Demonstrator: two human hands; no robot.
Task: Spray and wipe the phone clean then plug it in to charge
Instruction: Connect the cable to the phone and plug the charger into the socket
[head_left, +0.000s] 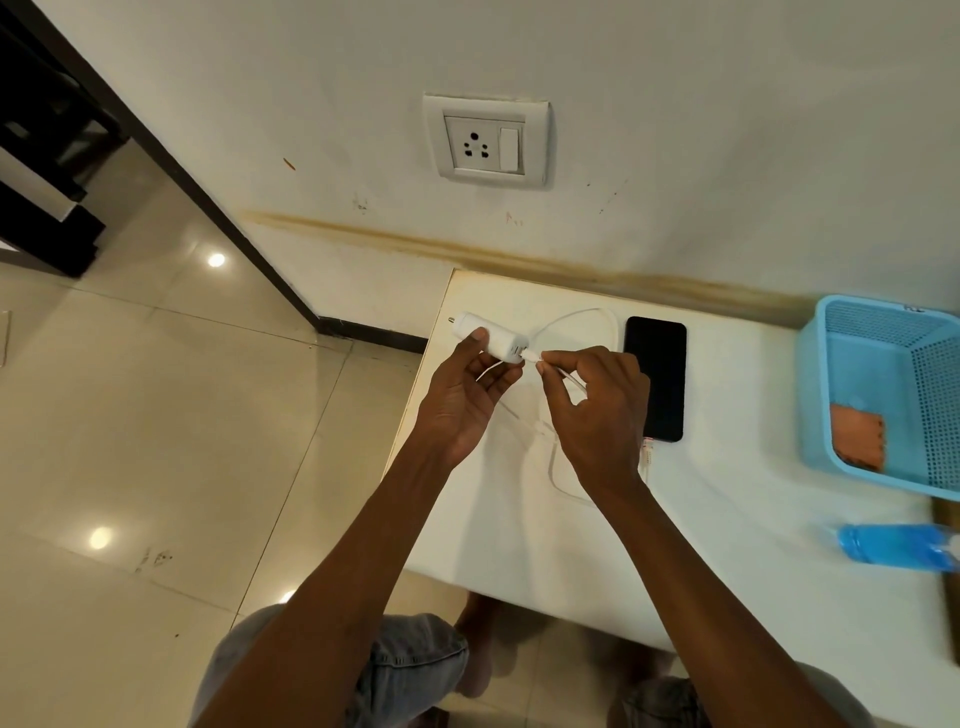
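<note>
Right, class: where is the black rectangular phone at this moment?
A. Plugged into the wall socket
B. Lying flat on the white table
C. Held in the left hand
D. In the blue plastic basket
B: the black rectangular phone lies flat on the white table, just beyond the right hand, with neither hand holding it.

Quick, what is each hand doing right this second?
Left hand: holds the white charger adapter.
Right hand: pinches the cable's plug at the adapter's port.
</note>
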